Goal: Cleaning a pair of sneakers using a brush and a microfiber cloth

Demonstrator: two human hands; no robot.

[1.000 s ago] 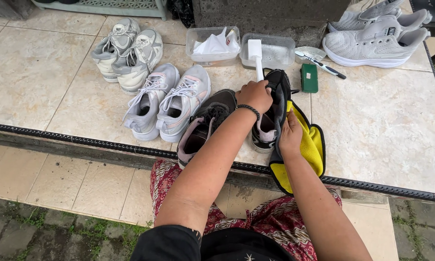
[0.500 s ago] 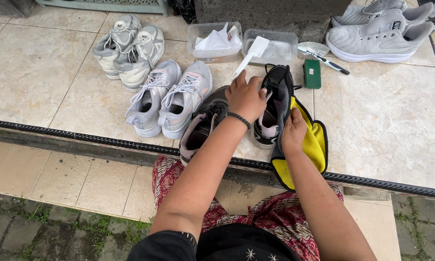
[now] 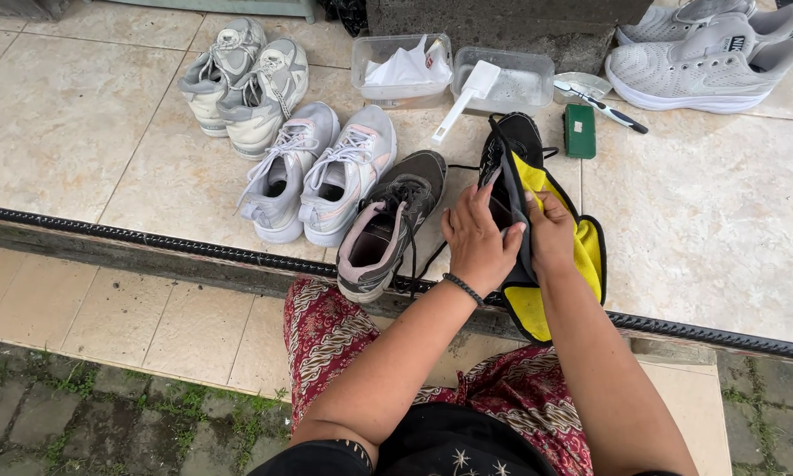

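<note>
My left hand (image 3: 477, 240) grips the side of a black shoe (image 3: 513, 145) that stands on its edge on the tiled step. Pressed against the same shoe from the right, my right hand (image 3: 551, 234) holds a yellow cloth (image 3: 583, 257) with a black border, which drapes down under the shoe. A beaded bracelet circles my left wrist. The matching dark shoe (image 3: 387, 227) with a pale pink lining lies just left of my hands, its laces loose.
A white-handled brush (image 3: 467, 92) leans out of a clear tub (image 3: 520, 81). Another tub (image 3: 401, 62) holds white cloth. A green block (image 3: 580, 130) and small brush (image 3: 603, 101) lie behind. Sneaker pairs: white-pink (image 3: 317, 172), grey (image 3: 242, 75), white (image 3: 714, 53).
My left hand had the white-handled brush raised, set it down in the tub, then came back to the black shoe. The shoe has been turned and the cloth now wraps it.
</note>
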